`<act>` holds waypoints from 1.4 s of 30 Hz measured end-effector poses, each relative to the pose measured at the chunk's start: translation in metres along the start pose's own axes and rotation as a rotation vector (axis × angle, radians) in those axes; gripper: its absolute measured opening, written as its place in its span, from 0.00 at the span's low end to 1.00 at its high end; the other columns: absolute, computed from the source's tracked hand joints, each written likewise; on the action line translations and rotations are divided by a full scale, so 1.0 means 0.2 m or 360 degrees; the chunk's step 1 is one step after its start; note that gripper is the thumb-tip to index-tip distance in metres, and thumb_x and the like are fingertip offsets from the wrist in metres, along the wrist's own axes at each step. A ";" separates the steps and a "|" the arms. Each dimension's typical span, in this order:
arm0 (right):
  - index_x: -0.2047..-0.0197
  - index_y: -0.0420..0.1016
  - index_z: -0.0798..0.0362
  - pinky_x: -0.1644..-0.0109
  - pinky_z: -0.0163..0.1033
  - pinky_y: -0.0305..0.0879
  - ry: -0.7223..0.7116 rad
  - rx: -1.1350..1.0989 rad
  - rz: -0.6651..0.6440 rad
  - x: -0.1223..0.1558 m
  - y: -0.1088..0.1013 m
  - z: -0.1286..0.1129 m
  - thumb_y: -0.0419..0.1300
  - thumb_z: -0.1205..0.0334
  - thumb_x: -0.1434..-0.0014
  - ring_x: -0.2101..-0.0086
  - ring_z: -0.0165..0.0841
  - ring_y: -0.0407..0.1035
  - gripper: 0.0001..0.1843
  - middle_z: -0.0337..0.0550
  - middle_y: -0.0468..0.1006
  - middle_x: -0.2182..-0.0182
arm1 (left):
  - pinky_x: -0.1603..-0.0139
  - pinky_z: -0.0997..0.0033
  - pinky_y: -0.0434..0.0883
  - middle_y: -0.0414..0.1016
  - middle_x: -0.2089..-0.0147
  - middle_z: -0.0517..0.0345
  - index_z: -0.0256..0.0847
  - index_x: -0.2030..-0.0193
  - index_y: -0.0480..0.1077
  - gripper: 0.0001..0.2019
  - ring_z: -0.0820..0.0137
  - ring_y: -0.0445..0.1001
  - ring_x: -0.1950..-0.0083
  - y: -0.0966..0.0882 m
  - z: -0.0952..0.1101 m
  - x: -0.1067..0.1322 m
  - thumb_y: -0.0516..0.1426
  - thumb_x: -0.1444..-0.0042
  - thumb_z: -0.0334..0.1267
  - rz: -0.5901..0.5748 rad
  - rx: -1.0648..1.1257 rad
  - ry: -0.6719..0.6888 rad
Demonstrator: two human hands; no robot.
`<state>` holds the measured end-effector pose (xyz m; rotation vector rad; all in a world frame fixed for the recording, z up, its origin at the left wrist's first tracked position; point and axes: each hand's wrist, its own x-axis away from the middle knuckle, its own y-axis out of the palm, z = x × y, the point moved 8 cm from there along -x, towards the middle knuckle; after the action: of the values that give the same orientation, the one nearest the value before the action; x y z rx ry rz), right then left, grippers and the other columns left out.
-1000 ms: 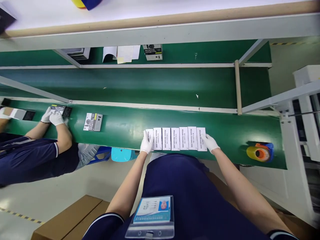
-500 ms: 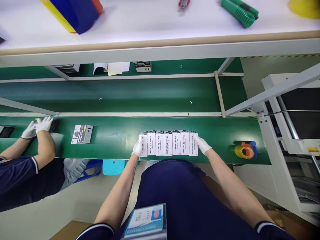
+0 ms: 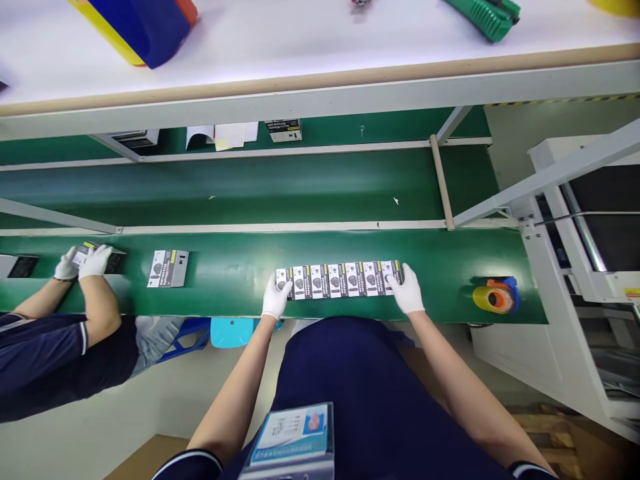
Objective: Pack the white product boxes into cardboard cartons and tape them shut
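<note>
Squeezing 7-box row [image 3: 340, 280] between left hand [image 3: 275, 300] and right hand [image 3: 409, 293] near surface [image 3: 235, 297] front edge, room alongside; flipped from white to dark faces.

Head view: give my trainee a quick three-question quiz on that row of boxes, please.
1. True or false: the left hand and right hand touch opposite ends of the row of boxes.
2. What sits on the bench beyond the right hand, further to the person's right? A. tape dispenser B. scissors C. mug
3. Fill in: the bench surface under the row is coloured ____.
Key: 1 true; 2 A; 3 green.
</note>
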<state>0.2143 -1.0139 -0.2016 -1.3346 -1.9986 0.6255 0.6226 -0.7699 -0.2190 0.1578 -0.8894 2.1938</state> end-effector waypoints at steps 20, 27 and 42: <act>0.24 0.57 0.46 0.26 0.69 0.14 -0.1037 0.0770 -0.0632 0.01 0.17 -0.41 0.79 0.45 0.65 0.27 0.68 0.33 0.67 0.49 0.44 0.22 | 0.23 0.37 0.29 0.47 0.19 0.45 0.47 0.25 0.62 0.35 0.41 0.41 0.20 0.20 0.36 0.08 0.58 0.37 0.55 -0.0189 -0.1161 0.0839; 0.22 0.48 0.53 0.25 0.67 0.20 -0.1138 0.1000 -0.0593 -0.03 0.08 -0.36 0.77 0.46 0.61 0.28 0.65 0.43 0.70 0.59 0.45 0.23 | 0.24 0.32 0.31 0.48 0.20 0.35 0.39 0.26 0.62 0.39 0.35 0.41 0.21 0.22 0.52 0.13 0.60 0.39 0.57 -0.0158 -0.1210 0.0944; 0.25 0.51 0.65 0.29 0.62 0.54 -0.1163 0.0802 -0.0528 -0.10 -0.11 -0.23 0.69 0.65 0.63 0.38 0.61 0.60 0.63 0.64 0.65 0.35 | 0.25 0.40 0.44 0.60 0.31 0.29 0.30 0.23 0.51 0.57 0.40 0.60 0.32 1.19 1.07 0.42 0.68 0.58 0.50 -0.0739 -0.1303 0.1599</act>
<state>0.2392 -1.0398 -0.1608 -0.4758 -2.3009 1.4804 0.3658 -0.9706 -0.1580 -0.9445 -0.9178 1.0847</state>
